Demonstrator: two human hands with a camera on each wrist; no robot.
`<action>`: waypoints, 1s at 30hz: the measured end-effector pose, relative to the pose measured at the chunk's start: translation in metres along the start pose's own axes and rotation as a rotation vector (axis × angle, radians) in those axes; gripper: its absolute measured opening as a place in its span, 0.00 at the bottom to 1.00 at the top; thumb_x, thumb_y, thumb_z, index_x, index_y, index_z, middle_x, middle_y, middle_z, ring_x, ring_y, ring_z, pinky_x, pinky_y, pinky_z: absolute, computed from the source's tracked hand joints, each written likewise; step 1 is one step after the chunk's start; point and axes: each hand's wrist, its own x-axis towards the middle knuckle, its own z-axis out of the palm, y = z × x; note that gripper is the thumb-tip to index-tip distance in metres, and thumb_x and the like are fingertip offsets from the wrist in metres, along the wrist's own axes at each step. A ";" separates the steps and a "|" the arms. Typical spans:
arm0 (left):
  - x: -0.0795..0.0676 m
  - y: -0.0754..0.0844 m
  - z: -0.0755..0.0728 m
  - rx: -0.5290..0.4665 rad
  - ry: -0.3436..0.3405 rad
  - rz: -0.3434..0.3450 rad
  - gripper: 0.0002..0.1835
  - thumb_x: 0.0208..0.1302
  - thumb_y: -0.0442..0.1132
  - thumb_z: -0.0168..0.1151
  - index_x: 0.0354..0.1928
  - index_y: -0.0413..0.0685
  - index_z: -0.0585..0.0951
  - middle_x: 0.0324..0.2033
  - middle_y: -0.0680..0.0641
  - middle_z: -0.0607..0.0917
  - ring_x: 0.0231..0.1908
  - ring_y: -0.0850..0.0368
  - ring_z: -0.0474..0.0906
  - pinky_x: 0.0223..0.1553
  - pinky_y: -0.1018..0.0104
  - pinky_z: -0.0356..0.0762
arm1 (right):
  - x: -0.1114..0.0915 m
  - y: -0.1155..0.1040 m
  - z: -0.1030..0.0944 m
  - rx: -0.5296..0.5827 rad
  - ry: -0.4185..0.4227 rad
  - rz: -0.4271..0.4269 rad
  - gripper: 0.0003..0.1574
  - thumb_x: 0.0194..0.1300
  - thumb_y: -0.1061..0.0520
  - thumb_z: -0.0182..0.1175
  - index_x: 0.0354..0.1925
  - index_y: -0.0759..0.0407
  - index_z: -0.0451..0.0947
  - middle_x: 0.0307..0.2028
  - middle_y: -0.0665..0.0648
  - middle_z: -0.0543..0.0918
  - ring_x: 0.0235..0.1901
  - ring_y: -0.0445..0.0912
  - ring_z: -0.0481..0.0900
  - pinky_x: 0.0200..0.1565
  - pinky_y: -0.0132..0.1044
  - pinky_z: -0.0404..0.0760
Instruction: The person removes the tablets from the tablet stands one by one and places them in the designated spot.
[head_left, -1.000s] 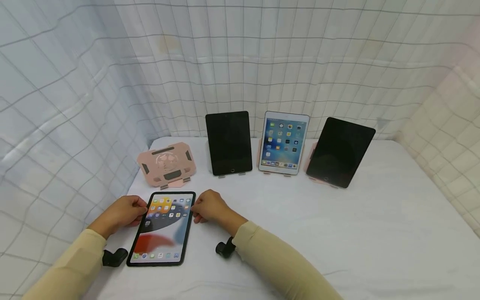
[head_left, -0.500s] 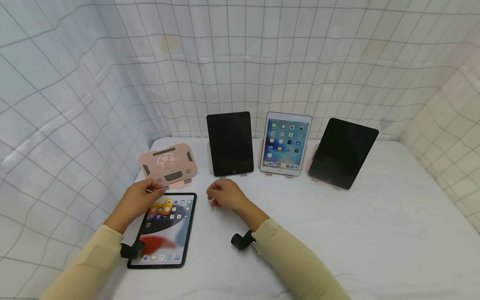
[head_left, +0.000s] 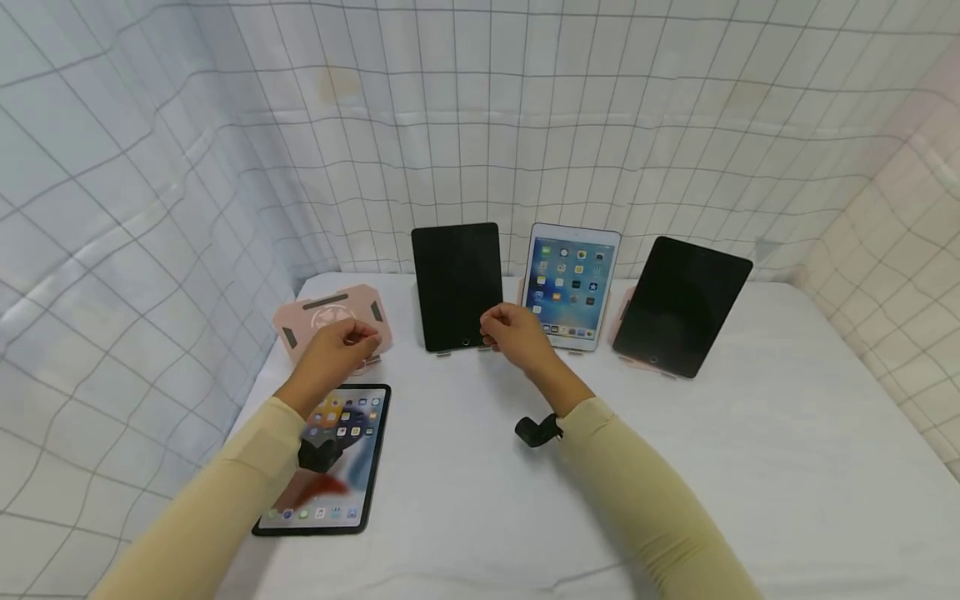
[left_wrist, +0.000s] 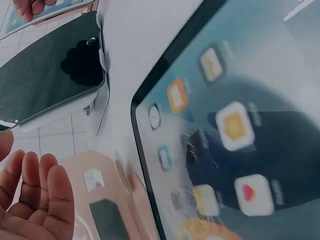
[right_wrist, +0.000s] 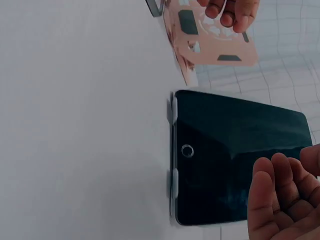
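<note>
My left hand (head_left: pixel 330 358) hovers over the bare pink tablet stand (head_left: pixel 330 312), its fingers loosely curled and holding nothing. Below that wrist a black-framed tablet (head_left: pixel 363 450) lies flat, screen lit with app icons; my forearm and a black wrist camera (head_left: pixel 318 455) cover part of it. In front of the lower right corner of an upright black tablet (head_left: pixel 456 279) is my right hand (head_left: pixel 519 333), also loosely curled with nothing in it. The right wrist view shows these fingers (right_wrist: pixel 272 185) overlapping that dark screen. A white tablet (head_left: pixel 572 283) with a lit screen stands just right of it.
Another black tablet (head_left: pixel 682 307) leans at an angle on a pink stand at the back right. White cloth (head_left: pixel 787 467) covers the table. Grid-patterned curtains (head_left: pixel 540 108) close off the back and both sides.
Both hands have left the edges of the flat tablet. The left moved up and right to the bare pink stand; the right moved right and farther back to the upright black tablet.
</note>
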 end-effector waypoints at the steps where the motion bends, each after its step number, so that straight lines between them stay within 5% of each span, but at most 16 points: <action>1: 0.004 0.002 0.002 -0.006 0.002 -0.002 0.18 0.75 0.46 0.55 0.53 0.38 0.77 0.49 0.39 0.81 0.46 0.45 0.79 0.44 0.64 0.80 | 0.002 -0.001 -0.006 -0.014 0.009 -0.007 0.16 0.75 0.55 0.54 0.50 0.66 0.78 0.40 0.59 0.81 0.42 0.52 0.81 0.44 0.39 0.82; 8: 0.029 0.018 0.009 -0.048 -0.002 -0.010 0.20 0.74 0.48 0.56 0.58 0.40 0.76 0.52 0.40 0.81 0.50 0.47 0.77 0.53 0.54 0.78 | 0.013 -0.008 -0.034 -0.174 0.058 -0.085 0.11 0.73 0.56 0.55 0.44 0.62 0.79 0.39 0.59 0.82 0.41 0.53 0.79 0.40 0.39 0.79; 16: 0.051 0.035 0.017 0.033 0.033 0.030 0.22 0.75 0.50 0.54 0.61 0.42 0.76 0.55 0.43 0.78 0.56 0.46 0.74 0.57 0.50 0.74 | 0.029 -0.017 -0.048 -0.274 0.082 -0.134 0.11 0.74 0.54 0.54 0.45 0.60 0.77 0.39 0.60 0.82 0.38 0.49 0.79 0.36 0.38 0.78; 25: 0.073 0.049 0.017 -0.035 0.190 0.018 0.20 0.74 0.46 0.54 0.58 0.39 0.77 0.53 0.41 0.80 0.54 0.46 0.77 0.55 0.51 0.75 | 0.043 -0.036 -0.047 -0.344 0.155 -0.168 0.16 0.73 0.51 0.54 0.51 0.59 0.75 0.43 0.57 0.80 0.40 0.50 0.76 0.42 0.43 0.77; 30: 0.080 0.054 0.020 -0.029 0.213 0.005 0.21 0.73 0.45 0.54 0.61 0.39 0.77 0.54 0.41 0.80 0.55 0.46 0.77 0.55 0.52 0.76 | 0.049 -0.042 -0.043 -0.363 0.184 -0.170 0.18 0.73 0.52 0.53 0.54 0.60 0.74 0.46 0.57 0.81 0.46 0.51 0.79 0.48 0.45 0.78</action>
